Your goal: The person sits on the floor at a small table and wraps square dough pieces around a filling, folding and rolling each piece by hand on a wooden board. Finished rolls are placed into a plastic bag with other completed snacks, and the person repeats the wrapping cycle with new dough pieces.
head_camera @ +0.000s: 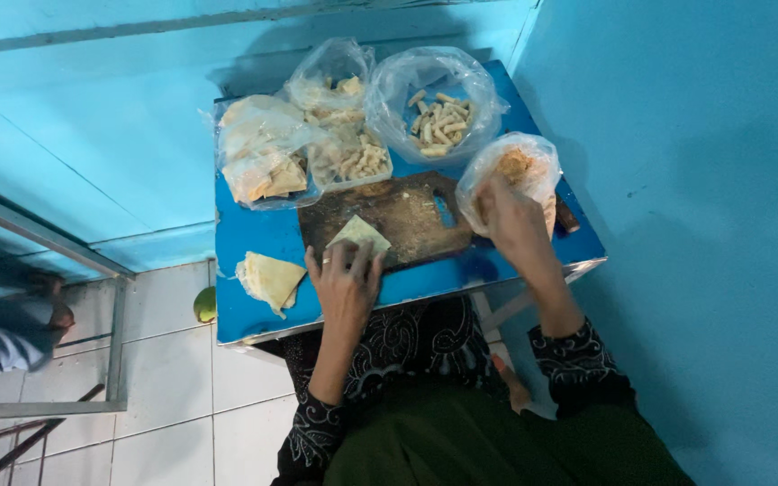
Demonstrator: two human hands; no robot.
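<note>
Head camera looks straight down into a corner of turquoise walls point(677, 135), with pale floor tiles point(173, 396) at lower left and a grey metal rail point(119, 342) crossing them. Pushed into the corner stands a small blue table point(254, 238). At its back lie four clear plastic bags: one with flat folded wrappers point(258, 153), two smaller ones with pale pieces point(339, 94), and a round bag of rolled sticks point(434, 112). In front of them sits a dark, worn wooden board point(411, 216). A loose stack of pale wrappers point(272, 279) rests on the table's left front edge, and a green round fruit point(204, 304) lies on the floor beside the table.

On the board's near edge lies one triangular wrapper point(360, 232); the left hand point(346, 279) presses on it with fingers spread flat, gripping nothing. The right hand point(511, 220) reaches into a bag of brownish filling point(520, 166) at the board's right end, fingers curled inside; what they hold cannot be told.
</note>
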